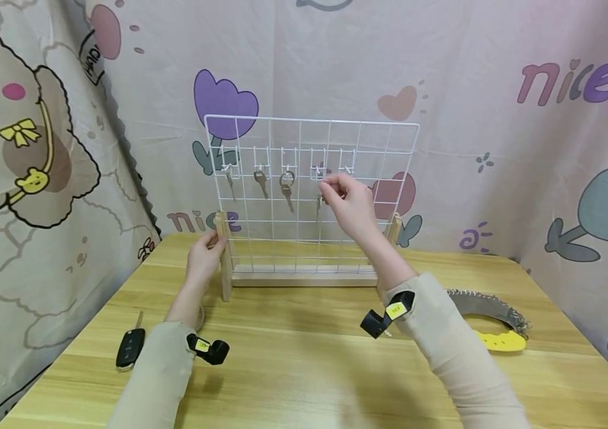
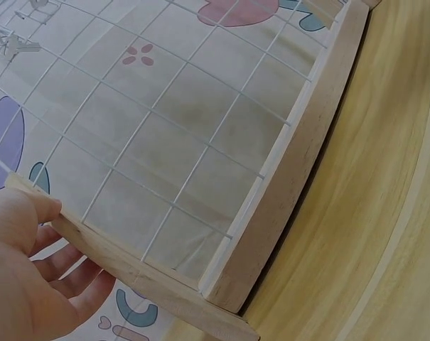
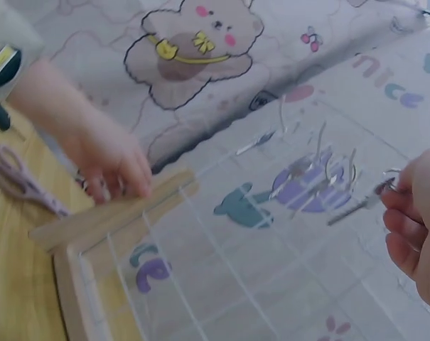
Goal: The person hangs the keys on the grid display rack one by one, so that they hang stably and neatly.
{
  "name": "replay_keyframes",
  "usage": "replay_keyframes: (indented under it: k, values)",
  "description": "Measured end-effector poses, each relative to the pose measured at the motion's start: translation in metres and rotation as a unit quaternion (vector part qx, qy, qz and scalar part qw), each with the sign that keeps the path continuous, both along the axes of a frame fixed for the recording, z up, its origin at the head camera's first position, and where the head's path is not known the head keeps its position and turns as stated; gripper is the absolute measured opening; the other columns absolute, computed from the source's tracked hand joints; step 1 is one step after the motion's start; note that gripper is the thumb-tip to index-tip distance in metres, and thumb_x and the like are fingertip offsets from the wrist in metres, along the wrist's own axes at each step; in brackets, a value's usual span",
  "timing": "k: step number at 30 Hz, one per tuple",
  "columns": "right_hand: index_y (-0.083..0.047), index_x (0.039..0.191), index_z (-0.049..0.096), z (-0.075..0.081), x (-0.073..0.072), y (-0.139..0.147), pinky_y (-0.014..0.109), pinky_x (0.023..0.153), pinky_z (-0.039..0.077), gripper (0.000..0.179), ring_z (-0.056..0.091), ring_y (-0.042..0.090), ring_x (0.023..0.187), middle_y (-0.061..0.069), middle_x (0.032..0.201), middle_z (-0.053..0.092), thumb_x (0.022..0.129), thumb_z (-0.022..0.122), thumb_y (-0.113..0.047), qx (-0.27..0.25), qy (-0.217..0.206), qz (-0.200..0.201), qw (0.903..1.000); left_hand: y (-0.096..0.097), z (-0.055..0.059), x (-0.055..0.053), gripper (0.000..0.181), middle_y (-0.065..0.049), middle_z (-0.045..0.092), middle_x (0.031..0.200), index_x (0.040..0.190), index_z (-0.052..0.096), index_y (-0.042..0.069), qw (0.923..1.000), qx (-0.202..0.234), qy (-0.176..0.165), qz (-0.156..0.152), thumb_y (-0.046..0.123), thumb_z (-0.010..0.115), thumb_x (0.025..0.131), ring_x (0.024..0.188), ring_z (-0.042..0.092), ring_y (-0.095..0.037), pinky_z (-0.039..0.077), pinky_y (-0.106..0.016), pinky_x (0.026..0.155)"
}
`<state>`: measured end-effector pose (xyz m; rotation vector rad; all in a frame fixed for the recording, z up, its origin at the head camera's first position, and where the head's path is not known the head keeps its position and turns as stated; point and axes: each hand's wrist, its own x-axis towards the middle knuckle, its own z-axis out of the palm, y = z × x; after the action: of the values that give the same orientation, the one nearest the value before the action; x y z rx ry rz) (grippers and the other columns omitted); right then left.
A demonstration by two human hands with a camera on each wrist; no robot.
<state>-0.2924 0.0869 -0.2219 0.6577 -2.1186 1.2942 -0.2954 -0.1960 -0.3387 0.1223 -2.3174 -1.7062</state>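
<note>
A white wire grid rack [image 1: 311, 121] stands upright on a wooden base [image 1: 304, 279]. My left hand [image 1: 204, 257] grips the wooden side post [image 1: 225, 271] at its upper end, thumb on one side and fingers on the other in the left wrist view. My right hand [image 1: 351, 204] pinches a metal key [image 3: 353, 212] near its top, close to the fourth hook [image 1: 317, 171]. Whether this key touches the hook is hidden by the fingers. Three keys hang from hooks on the left: a thin one [image 1: 231, 187], a second [image 1: 261, 182], and one on a ring [image 1: 287, 196].
A black car key [image 1: 131, 348] lies at the table's left. Pink-handled scissors [image 3: 17, 177] lie beside my left forearm. Right of the rack is a curved grey-and-yellow object [image 1: 501, 341] with a jagged metal edge. A patterned curtain [image 1: 475, 143] hangs behind the table.
</note>
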Motion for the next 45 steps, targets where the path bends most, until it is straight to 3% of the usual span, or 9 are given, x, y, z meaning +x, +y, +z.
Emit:
replay_keyframes:
  k: [10,23,28,35,45]
  values:
    - [0.003,0.092,0.063,0.013,-0.007,-0.018,0.016,0.049,0.044,0.015,0.048,0.007,0.055,0.006,0.067,0.056,0.092,0.057,-0.01,-0.091,-0.006,-0.032,0.9953,-0.001,-0.001,0.001,0.048,-0.024,0.043,0.135,0.139,0.035,-0.005,1.0,0.001,-0.001,0.003,0.021,0.045,0.099,0.121,0.044,-0.035,0.037,-0.041,0.102]
    - [0.002,0.09,0.066,0.005,-0.013,-0.021,0.015,0.049,0.042,0.015,0.05,0.01,0.055,0.009,0.068,0.058,0.092,0.058,-0.011,-0.064,0.008,-0.079,0.9948,0.0,-0.003,0.001,0.047,-0.025,0.044,0.134,0.138,0.036,-0.006,1.0,0.001,0.002,0.004,0.02,0.044,0.099,0.12,0.045,-0.035,0.038,-0.042,0.101]
    - [0.003,0.093,0.066,-0.001,-0.016,-0.019,0.015,0.053,0.048,0.013,0.056,0.015,0.062,0.011,0.073,0.061,0.09,0.059,-0.008,-0.06,-0.002,-0.064,0.9961,0.0,-0.003,0.001,0.047,-0.025,0.045,0.133,0.137,0.036,-0.006,1.0,-0.002,0.004,0.006,0.02,0.045,0.099,0.119,0.045,-0.036,0.039,-0.042,0.101]
    - [0.005,0.097,0.065,-0.006,-0.019,-0.015,0.02,0.058,0.054,0.014,0.06,0.012,0.068,0.015,0.081,0.065,0.09,0.058,-0.005,-0.103,-0.048,-0.021,0.9933,0.001,-0.005,-0.001,0.048,-0.023,0.046,0.133,0.137,0.038,-0.004,1.0,0.001,-0.002,0.007,0.021,0.046,0.098,0.119,0.046,-0.035,0.039,-0.042,0.101]
    - [0.007,0.099,0.063,-0.026,-0.016,0.003,0.023,0.06,0.054,0.016,0.057,0.007,0.067,0.016,0.082,0.065,0.091,0.058,-0.006,-0.095,-0.064,-0.009,0.9934,-0.001,-0.001,-0.001,0.047,-0.023,0.046,0.133,0.138,0.038,-0.004,0.9999,-0.006,0.001,0.009,0.02,0.046,0.098,0.12,0.045,-0.035,0.037,-0.043,0.102]
